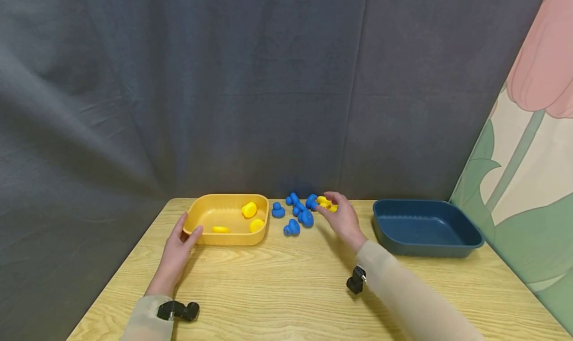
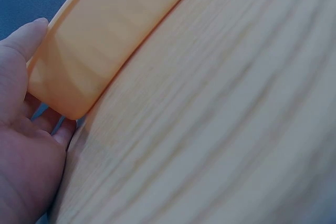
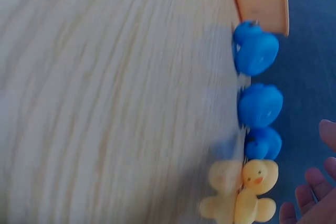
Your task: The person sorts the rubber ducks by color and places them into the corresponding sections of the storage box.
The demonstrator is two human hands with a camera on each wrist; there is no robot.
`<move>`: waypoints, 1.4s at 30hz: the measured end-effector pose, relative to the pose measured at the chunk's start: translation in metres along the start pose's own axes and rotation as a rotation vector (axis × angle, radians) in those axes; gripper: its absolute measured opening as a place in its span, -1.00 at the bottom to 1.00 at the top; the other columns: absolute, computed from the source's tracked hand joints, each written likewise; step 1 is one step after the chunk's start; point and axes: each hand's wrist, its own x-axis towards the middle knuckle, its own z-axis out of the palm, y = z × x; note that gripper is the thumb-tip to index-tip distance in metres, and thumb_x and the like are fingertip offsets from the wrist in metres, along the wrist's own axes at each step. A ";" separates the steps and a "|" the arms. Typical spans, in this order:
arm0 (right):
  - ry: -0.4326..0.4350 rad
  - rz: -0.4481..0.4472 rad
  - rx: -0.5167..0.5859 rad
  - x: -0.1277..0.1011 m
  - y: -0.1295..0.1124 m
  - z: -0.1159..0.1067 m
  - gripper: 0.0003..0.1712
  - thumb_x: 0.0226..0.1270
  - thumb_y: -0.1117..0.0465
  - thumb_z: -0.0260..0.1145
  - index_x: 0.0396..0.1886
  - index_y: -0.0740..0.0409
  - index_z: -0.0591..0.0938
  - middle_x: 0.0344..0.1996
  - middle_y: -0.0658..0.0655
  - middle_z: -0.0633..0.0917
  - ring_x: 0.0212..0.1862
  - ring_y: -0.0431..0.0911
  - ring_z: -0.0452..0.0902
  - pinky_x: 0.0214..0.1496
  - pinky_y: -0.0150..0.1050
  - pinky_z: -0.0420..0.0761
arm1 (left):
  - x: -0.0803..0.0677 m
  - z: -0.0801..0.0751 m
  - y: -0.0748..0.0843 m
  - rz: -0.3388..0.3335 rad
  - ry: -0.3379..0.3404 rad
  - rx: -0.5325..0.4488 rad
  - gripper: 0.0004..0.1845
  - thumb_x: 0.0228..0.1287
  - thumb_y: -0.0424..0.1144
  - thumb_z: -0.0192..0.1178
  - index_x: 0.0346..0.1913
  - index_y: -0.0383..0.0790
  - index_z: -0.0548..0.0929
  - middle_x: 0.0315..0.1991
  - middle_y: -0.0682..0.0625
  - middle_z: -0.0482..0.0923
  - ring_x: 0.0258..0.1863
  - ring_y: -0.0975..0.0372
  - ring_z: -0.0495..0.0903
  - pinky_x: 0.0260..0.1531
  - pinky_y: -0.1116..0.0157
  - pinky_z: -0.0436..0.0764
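A yellow tray (image 1: 210,214) (image 2: 105,40) at the table's back left holds three yellow ducks (image 1: 249,210). My left hand (image 1: 179,246) (image 2: 21,129) grips its near left corner, thumb on the front wall and fingers round the side. Several blue ducks (image 1: 295,212) (image 3: 260,104) lie loose just right of the tray. Beside them sit two or three yellow ducks (image 1: 326,203) (image 3: 247,190). My right hand (image 1: 341,214) (image 3: 315,198) hovers over these with fingers spread and holds nothing. In the right wrist view a small gap separates the fingertips (image 3: 307,190) from the ducks.
A dark blue tray (image 1: 394,244) stands at the back right, nothing visible in it. The wooden table (image 1: 291,291) stretches bare toward me. A grey curtain hangs behind, and a flowered panel closes the right side.
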 end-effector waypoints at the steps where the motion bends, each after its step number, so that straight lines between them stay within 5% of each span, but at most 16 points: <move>1: 0.002 0.006 -0.008 0.001 0.002 -0.001 -0.37 0.60 0.11 0.49 0.51 0.27 0.56 0.41 0.32 0.59 0.45 0.31 0.44 0.49 0.22 0.51 | 0.000 0.000 0.000 0.001 0.001 0.000 0.02 0.71 0.12 0.20 0.85 0.00 -0.25 0.83 -0.15 -0.24 0.78 -0.09 -0.08 0.68 -0.03 0.09; 18: 0.014 0.031 -0.089 0.011 0.026 -0.014 -0.28 0.61 0.12 0.46 0.59 0.32 0.48 0.52 0.42 0.46 0.50 0.36 0.36 0.57 0.29 0.39 | 0.001 0.000 -0.002 -0.002 0.003 -0.004 0.04 0.70 0.15 0.21 0.85 0.00 -0.25 0.83 -0.17 -0.23 0.78 -0.10 -0.06 0.68 -0.04 0.10; 42: -0.091 0.091 -0.141 0.017 0.043 -0.016 -0.17 0.63 0.17 0.44 0.70 0.32 0.31 0.57 0.49 0.39 0.55 0.40 0.34 0.61 0.28 0.35 | 0.000 0.001 0.000 -0.001 0.010 -0.011 -0.01 0.73 0.07 0.20 0.85 -0.02 -0.23 0.83 -0.17 -0.21 0.78 -0.10 -0.05 0.68 -0.03 0.09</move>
